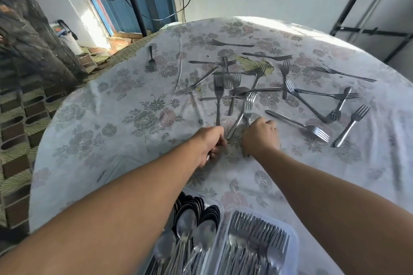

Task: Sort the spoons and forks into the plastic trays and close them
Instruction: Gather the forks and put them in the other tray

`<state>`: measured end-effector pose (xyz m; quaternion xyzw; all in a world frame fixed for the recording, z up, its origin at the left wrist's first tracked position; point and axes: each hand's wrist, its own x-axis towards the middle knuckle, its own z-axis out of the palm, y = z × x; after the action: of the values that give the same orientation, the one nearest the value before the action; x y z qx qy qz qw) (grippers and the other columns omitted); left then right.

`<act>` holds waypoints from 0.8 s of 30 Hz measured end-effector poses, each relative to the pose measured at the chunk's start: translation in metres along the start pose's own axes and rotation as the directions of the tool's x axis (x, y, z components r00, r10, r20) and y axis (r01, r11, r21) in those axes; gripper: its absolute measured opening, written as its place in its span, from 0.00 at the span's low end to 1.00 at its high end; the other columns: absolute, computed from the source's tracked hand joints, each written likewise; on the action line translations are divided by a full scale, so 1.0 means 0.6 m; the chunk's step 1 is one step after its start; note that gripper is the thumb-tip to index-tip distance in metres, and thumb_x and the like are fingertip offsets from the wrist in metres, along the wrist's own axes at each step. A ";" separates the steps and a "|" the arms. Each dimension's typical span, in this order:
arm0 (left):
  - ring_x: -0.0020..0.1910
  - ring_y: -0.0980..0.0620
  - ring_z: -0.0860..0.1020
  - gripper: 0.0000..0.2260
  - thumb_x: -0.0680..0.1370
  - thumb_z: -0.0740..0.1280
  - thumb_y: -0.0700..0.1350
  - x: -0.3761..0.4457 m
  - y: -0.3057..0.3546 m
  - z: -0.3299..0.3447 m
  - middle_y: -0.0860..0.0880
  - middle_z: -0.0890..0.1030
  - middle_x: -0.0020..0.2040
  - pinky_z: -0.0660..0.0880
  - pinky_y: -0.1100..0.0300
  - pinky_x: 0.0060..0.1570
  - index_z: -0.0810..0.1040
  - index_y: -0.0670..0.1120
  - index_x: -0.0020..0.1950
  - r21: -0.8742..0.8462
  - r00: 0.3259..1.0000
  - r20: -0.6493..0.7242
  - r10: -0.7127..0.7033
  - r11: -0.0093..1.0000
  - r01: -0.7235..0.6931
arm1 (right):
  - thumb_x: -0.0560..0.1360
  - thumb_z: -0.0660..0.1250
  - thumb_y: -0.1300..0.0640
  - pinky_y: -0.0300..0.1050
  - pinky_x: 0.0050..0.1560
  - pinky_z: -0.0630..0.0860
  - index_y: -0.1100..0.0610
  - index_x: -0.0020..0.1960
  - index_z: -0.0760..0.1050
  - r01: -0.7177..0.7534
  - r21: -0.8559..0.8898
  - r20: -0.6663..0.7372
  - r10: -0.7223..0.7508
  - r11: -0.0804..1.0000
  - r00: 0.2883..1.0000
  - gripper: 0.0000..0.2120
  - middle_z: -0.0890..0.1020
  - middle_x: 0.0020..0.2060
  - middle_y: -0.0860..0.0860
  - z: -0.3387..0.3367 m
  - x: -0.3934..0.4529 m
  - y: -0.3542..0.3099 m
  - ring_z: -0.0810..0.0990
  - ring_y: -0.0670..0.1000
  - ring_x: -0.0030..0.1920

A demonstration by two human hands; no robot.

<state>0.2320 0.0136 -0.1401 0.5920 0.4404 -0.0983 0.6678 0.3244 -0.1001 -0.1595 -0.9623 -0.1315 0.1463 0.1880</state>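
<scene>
Several steel forks [297,120] lie scattered over the far half of a round table. My left hand [211,144] grips the handle of a fork [218,96] whose tines point away from me. My right hand [260,135] curls round the handles of two or three forks [248,107] standing up from its fist. At the near edge sit two clear plastic trays: the left tray [220,206] holds spoons [190,227], and the right tray [292,236] holds stacked forks [257,234].
A floral tablecloth [125,118] covers the table, torn near the middle. One fork [152,60] lies alone at far left. A clear lid [125,163] lies flat left of my left arm. A standing fan [134,6] and a black metal frame [368,29] stand behind the table.
</scene>
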 end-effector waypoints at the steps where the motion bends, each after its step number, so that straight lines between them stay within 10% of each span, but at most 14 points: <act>1: 0.23 0.54 0.59 0.10 0.76 0.61 0.45 0.003 0.002 -0.004 0.51 0.72 0.33 0.53 0.60 0.29 0.71 0.50 0.34 0.001 1.000 0.021 -0.004 1.000 0.004 | 0.81 0.58 0.57 0.56 0.67 0.68 0.67 0.67 0.67 0.001 -0.022 0.009 0.000 1.000 1.000 0.18 0.70 0.65 0.66 -0.001 0.000 -0.002 0.69 0.65 0.67; 5: 0.29 0.50 0.70 0.16 0.81 0.64 0.57 0.017 0.004 -0.005 0.51 0.76 0.28 0.64 0.57 0.35 0.74 0.49 0.38 0.068 0.992 -0.055 0.115 0.991 -0.112 | 0.80 0.58 0.61 0.54 0.67 0.69 0.66 0.65 0.69 0.002 -0.067 0.052 0.001 0.998 0.999 0.16 0.73 0.62 0.64 -0.012 0.000 -0.010 0.71 0.63 0.65; 9: 0.52 0.39 0.82 0.12 0.77 0.59 0.49 0.039 0.008 0.015 0.45 0.84 0.50 0.79 0.49 0.54 0.80 0.47 0.52 0.289 0.950 -0.153 0.271 0.932 -0.219 | 0.79 0.60 0.63 0.53 0.54 0.75 0.63 0.61 0.69 -0.023 0.047 0.057 0.020 0.999 0.998 0.12 0.78 0.55 0.60 -0.016 0.009 0.001 0.78 0.61 0.57; 24: 0.49 0.40 0.82 0.04 0.77 0.67 0.37 0.051 0.030 0.077 0.44 0.84 0.50 0.76 0.53 0.43 0.80 0.42 0.49 0.818 0.816 -0.219 0.536 0.556 -0.145 | 0.79 0.54 0.64 0.49 0.41 0.73 0.58 0.59 0.67 -0.173 0.645 0.054 0.181 0.744 0.982 0.10 0.76 0.47 0.58 0.001 -0.041 0.025 0.76 0.56 0.45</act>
<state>0.2837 -0.0098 -0.1529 0.8998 0.3676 -0.0028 0.2352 0.3045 -0.1212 -0.1602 -0.8473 0.0201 0.1937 0.4942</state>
